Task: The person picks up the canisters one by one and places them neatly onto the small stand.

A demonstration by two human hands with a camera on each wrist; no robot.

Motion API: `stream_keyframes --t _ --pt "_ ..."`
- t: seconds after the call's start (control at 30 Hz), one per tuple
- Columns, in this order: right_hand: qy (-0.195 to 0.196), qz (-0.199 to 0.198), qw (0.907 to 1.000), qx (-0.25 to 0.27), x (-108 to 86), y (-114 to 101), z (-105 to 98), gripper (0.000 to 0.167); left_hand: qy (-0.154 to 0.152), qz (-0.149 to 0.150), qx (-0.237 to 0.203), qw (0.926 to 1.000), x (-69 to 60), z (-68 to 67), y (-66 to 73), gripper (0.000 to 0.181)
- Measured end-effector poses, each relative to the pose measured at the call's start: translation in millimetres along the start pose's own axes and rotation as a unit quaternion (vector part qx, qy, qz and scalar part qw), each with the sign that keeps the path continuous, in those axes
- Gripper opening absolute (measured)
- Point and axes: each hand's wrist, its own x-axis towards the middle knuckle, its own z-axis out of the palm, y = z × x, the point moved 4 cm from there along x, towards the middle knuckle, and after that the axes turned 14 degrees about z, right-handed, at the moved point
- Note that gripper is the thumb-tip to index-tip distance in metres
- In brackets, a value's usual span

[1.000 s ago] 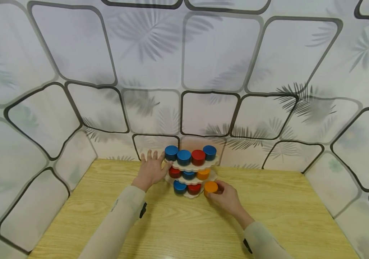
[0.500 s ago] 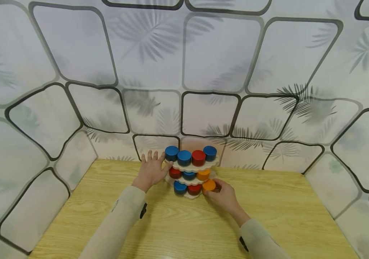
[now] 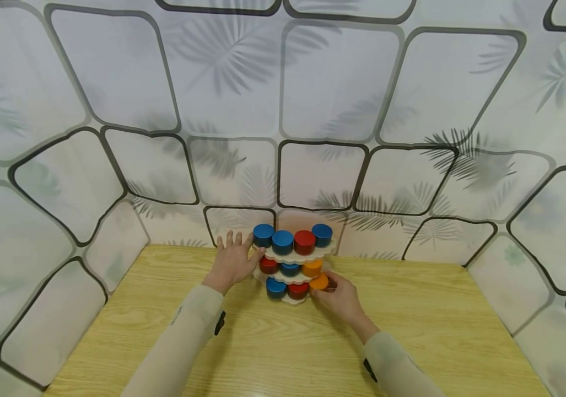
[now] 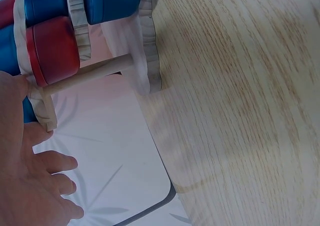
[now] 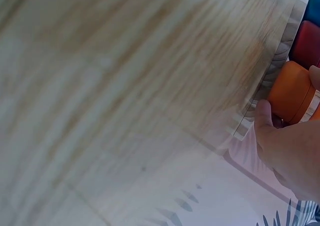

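Observation:
A three-tier wooden stand (image 3: 292,257) with scalloped edges holds several round tins in blue, red and orange. My right hand (image 3: 343,298) pinches an orange tin (image 3: 318,282) at the right end of the bottom tier, beside a red tin (image 3: 298,290). Thumb and fingers lie on either side of that orange tin (image 5: 289,89) in the right wrist view. My left hand (image 3: 233,263) rests against the left edge of the top tier, its fingers spread. In the left wrist view, the left hand (image 4: 30,178) touches the tier's edge near a red tin (image 4: 55,50).
The stand is on a wood-grain table (image 3: 273,347), close to its back edge. A patterned cloth wall (image 3: 322,176) rises right behind it and along both sides. A thin dowel (image 4: 92,74) joins the tiers.
My right hand has moved slightly left and away from me, bringing the orange tin from the stand's right side onto the bottom tier, next to the red tin. My left hand stays in place.

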Motion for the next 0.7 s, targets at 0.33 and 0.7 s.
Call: stream_keyframes --t 0.33,0.7 --pt "0.002 -0.01 0.9999 0.005 1.9 -4.3 1.7 0.048 -0.003 0.003 0.002 1.0 0.1 -1.6 1.0 0.074" --pt "-0.003 -0.003 0.9999 0.01 1.6 -3.6 3.6 0.048 -0.006 0.002 0.0 1.0 -1.1 -1.3 1.2 0.073"
